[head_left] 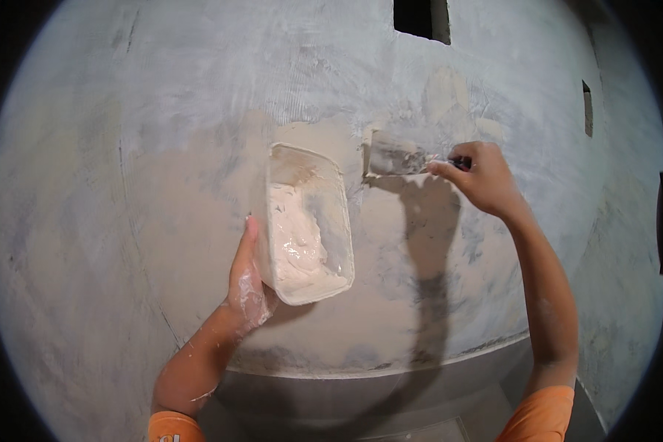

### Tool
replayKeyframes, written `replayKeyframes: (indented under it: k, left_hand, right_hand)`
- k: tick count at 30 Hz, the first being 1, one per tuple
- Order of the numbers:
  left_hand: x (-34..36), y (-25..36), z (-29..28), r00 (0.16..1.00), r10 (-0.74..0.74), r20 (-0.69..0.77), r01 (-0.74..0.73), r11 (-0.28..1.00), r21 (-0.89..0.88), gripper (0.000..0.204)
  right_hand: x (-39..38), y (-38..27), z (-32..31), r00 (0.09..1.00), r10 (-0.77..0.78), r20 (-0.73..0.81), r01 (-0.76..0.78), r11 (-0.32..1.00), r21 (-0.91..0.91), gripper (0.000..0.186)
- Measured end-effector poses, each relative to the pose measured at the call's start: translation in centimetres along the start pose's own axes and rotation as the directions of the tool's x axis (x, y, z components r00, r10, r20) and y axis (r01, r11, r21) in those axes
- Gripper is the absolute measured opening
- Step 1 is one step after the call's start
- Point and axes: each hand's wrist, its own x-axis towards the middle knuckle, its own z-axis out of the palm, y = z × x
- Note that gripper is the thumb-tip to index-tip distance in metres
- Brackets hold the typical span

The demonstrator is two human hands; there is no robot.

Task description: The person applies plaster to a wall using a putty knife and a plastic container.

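My left hand [252,283], smeared with pale paste, grips a rectangular plastic tub [335,214] from its left side and underside. The tub is tilted so its inside shows, with creamy wall putty [295,236] spread over its bottom and walls. My right hand [482,177] is closed round the handle of a putty knife [398,155], up and to the right of the tub. Its wide, putty-coated blade lies at the wall, with a ridge of putty along the blade's left edge.
The grey wall [199,88] carries beige patches of putty around both hands. A dark rectangular opening [412,18] is at the top, and a narrow slot [588,109] is on the right. Grey tiles [449,401] run below the wall's lower edge. My right arm's shadow falls on the wall.
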Motion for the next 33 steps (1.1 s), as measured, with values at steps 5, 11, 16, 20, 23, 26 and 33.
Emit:
replayKeyframes:
  k: [5, 11, 16, 20, 23, 26, 33]
  left_hand:
    - [3.6, -1.1, -6.3, 0.984, -0.116, 0.138, 0.130, 0.987, -0.098, 0.081]
    - [4.8, 0.2, -6.1, 0.928, -0.242, 0.285, 0.308, 0.926, -0.217, 0.079]
    - [5.0, 0.2, -7.4, 0.891, -0.241, 0.385, 0.365, 0.885, -0.289, 0.079]
    - [4.9, 0.3, -7.6, 0.922, -0.224, 0.316, 0.305, 0.923, -0.235, 0.080]
    - [4.8, 0.1, -6.9, 0.931, -0.211, 0.299, 0.295, 0.917, -0.268, 0.079]
    - [4.4, 0.8, -6.4, 0.940, -0.195, 0.281, 0.269, 0.929, -0.255, 0.079]
    - [4.6, 0.2, -7.3, 0.886, -0.155, 0.438, 0.440, 0.584, -0.683, 0.079]
  right_hand:
    - [0.8, -2.8, 2.4, 0.977, 0.203, -0.069, -0.200, 0.978, 0.051, 0.046]
    - [0.0, -2.7, 3.8, 0.976, 0.217, 0.027, -0.217, 0.976, 0.004, 0.043]
    - [-1.8, 1.5, 2.9, 0.973, 0.230, -0.022, -0.230, 0.959, -0.167, 0.039]
    - [-2.9, 4.4, -2.0, 0.940, 0.312, -0.136, -0.340, 0.876, -0.342, 0.045]
    - [-1.7, 2.9, -3.6, 0.941, 0.304, -0.151, -0.329, 0.927, -0.181, 0.046]
    - [0.7, 0.1, -1.1, 0.978, 0.183, -0.098, -0.181, 0.983, 0.031, 0.053]
    - [0.9, -1.3, 3.3, 0.952, 0.301, -0.047, -0.275, 0.915, 0.295, 0.047]
